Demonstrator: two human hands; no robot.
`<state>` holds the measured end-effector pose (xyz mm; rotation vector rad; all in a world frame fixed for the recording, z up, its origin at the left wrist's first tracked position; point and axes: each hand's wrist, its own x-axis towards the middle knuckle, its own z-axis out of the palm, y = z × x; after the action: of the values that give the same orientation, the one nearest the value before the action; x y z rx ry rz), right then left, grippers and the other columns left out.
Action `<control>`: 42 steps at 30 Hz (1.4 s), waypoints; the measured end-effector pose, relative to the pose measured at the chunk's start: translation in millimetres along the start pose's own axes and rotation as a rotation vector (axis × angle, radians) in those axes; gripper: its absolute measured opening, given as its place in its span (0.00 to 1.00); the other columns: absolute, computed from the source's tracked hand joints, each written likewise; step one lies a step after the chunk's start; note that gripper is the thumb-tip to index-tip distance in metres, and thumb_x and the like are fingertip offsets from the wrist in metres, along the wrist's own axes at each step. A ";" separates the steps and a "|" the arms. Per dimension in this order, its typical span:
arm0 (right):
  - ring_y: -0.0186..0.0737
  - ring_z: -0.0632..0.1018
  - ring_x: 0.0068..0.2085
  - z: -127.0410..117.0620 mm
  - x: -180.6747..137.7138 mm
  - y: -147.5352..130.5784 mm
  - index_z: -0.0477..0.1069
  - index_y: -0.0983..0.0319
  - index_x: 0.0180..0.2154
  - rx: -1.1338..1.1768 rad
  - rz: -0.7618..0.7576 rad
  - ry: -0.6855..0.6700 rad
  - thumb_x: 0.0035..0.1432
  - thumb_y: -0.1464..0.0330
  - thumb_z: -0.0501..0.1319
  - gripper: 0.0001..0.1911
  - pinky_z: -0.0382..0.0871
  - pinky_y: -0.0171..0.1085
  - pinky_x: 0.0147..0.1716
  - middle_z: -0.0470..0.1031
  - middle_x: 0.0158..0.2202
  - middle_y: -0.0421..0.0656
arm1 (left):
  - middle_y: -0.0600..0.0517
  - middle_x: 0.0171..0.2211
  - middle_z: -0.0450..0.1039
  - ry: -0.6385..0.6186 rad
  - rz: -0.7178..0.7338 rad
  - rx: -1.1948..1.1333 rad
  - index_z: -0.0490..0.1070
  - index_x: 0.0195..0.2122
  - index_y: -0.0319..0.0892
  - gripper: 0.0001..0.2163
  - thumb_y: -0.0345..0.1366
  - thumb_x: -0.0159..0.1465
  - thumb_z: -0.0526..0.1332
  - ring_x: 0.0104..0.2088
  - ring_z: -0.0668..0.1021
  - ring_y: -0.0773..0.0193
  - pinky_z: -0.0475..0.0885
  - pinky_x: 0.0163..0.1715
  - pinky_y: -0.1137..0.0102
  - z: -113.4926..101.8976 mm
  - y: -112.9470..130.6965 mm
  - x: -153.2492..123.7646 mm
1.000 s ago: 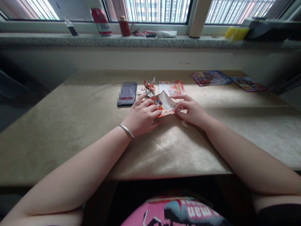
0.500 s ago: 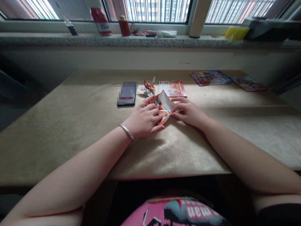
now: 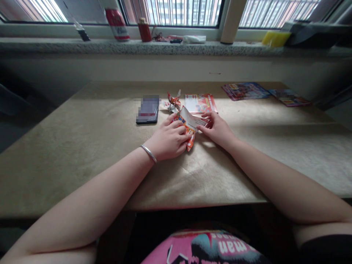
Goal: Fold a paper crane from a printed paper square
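Note:
A brightly printed paper sheet, partly folded with its pale side turned up, lies on the table between my hands. Bent over its left part, my left hand holds it down against the tabletop and hides that part. The right edge of the paper is pinched between the thumb and fingers of my right hand, which lifts it a little. Just beyond the paper sits a folded paper figure, red and white with pointed tips. Behind the right hand rests a flat printed leaflet.
A phone lies left of the paper figure. Printed booklets are at the table's far right, with another printed booklet beside them. On the windowsill stand a red can and a red lighter.
My right hand has moved slightly left, carrying the paper's right edge with it. The paper's raised flap has shifted left and shows more pale side. My left hand stays nearly in place.

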<state>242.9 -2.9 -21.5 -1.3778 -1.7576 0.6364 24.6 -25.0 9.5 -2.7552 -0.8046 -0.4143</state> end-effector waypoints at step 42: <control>0.38 0.78 0.34 8.9 1.4 0.9 0.62 0.56 0.36 0.262 -0.056 0.018 0.50 0.63 0.66 0.15 0.72 0.38 0.34 0.75 0.32 0.37 | 0.56 0.44 0.79 -0.079 0.090 -0.271 0.78 0.44 0.53 0.15 0.29 0.60 0.58 0.52 0.73 0.60 0.49 0.65 0.52 -1.7 -11.3 -1.6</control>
<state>235.9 -0.6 -26.8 -1.1471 -1.6272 0.7898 16.7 -17.0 12.3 -3.0631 -0.6833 -0.4268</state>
